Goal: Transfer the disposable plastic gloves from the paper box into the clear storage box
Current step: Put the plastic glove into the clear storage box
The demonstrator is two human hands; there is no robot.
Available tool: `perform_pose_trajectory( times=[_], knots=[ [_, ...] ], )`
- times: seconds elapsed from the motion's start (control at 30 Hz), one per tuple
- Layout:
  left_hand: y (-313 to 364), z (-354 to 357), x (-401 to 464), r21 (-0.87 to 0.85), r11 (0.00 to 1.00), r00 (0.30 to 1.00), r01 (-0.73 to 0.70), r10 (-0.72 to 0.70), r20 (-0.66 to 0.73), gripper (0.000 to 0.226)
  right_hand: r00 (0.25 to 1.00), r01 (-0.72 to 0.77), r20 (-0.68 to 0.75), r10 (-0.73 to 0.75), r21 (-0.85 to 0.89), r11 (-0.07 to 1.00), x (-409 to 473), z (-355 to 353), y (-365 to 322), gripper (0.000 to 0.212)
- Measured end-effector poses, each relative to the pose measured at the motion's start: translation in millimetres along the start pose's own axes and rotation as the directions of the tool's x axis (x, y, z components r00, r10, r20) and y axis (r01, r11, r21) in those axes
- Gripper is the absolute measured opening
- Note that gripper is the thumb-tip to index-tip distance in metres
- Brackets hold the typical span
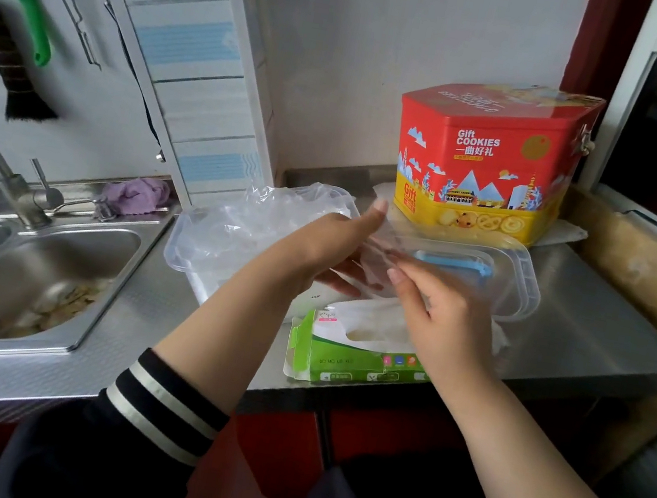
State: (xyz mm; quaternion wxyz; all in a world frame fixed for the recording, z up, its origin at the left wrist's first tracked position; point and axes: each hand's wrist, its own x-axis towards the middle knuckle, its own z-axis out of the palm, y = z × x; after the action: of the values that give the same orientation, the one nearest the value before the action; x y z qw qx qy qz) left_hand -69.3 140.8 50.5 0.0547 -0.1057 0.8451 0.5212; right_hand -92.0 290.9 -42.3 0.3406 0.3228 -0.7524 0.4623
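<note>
A green and white paper box lies at the counter's front edge, with thin plastic gloves showing in its top slot. Behind it to the left stands the clear storage box, with crumpled clear gloves piled in it. Its clear lid with a blue handle lies to the right. My left hand and my right hand hover above the paper box. Both pinch one thin transparent glove stretched between them.
A red and yellow cookie tin stands at the back of the steel counter. A sink with a tap lies to the left, with a purple cloth behind it. A window frame runs along the right.
</note>
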Motion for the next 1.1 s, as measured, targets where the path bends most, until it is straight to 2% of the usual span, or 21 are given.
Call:
perform_pose_trajectory(
  times=[0.07, 0.17, 0.3, 0.4, 0.47, 0.57, 0.7, 0.83, 0.93, 1.03, 1.1],
  knots=[
    [-1.2, 0.0, 6.6, 0.038, 0.998, 0.993, -0.044, 0.048, -0.106, 0.036, 0.994, 0.108, 0.017, -0.107, -0.023, 0.994, 0.3, 3.6, 4.4, 0.027],
    [-2.7, -3.2, 14.4, 0.199, 0.967, 0.955, -0.157, 0.200, -0.219, 0.026, 0.987, 0.162, 0.028, -0.161, -0.030, 0.986, 2.4, 6.2, 8.3, 0.025],
    [1.9, -35.0, 14.6, 0.260, 0.944, 0.859, -0.201, 0.297, -0.417, 0.020, 0.988, 0.016, 0.151, -0.009, -0.049, 0.999, 5.0, -0.2, 9.3, 0.032],
    [-6.9, -68.5, 19.2, 0.286, 0.952, 0.812, -0.111, 0.253, -0.526, 0.018, 0.923, -0.162, 0.330, 0.198, -0.132, 0.978, 4.5, -2.4, 11.3, 0.032],
    [-19.2, -84.4, 23.4, 0.256, 0.966, 0.806, -0.033, 0.177, -0.565, 0.017, 0.863, -0.194, 0.423, 0.276, -0.226, 0.955, 3.5, 0.3, 12.8, 0.033],
    [-36.9, -99.4, 26.8, 0.233, 0.971, 0.790, 0.062, 0.095, -0.605, 0.019, 0.848, -0.173, 0.456, 0.270, -0.243, 0.954, 2.2, 6.2, 13.5, 0.026],
    [-55.9, -114.1, 27.0, 0.279, 0.946, 0.754, 0.163, 0.063, -0.654, 0.020, 0.838, -0.192, 0.458, 0.297, -0.261, 0.946, 1.3, 8.3, 13.4, 0.014],
    [-69.5, -124.6, 27.9, 0.453, 0.841, 0.708, 0.295, 0.125, -0.695, 0.040, 0.831, -0.199, 0.459, 0.313, -0.280, 0.939, 1.9, 8.9, 13.0, 0.005],
    [-72.3, -122.8, 26.7, 0.613, 0.697, 0.713, 0.372, 0.208, -0.670, 0.037, 0.838, -0.212, 0.440, 0.322, -0.281, 0.936, 1.3, 9.4, 12.2, 0.004],
    [-70.9, -119.3, 23.4, 0.722, 0.589, 0.736, 0.363, 0.294, -0.610, 0.039, 0.832, -0.248, 0.434, 0.347, -0.269, 0.931, 0.7, 10.5, 11.2, 0.008],
    [-69.7, -120.1, 22.2, 0.763, 0.550, 0.710, 0.339, 0.383, -0.591, 0.038, 0.811, -0.313, 0.431, 0.395, -0.251, 0.916, 2.5, 9.9, 9.7, 0.010]
  ],
)
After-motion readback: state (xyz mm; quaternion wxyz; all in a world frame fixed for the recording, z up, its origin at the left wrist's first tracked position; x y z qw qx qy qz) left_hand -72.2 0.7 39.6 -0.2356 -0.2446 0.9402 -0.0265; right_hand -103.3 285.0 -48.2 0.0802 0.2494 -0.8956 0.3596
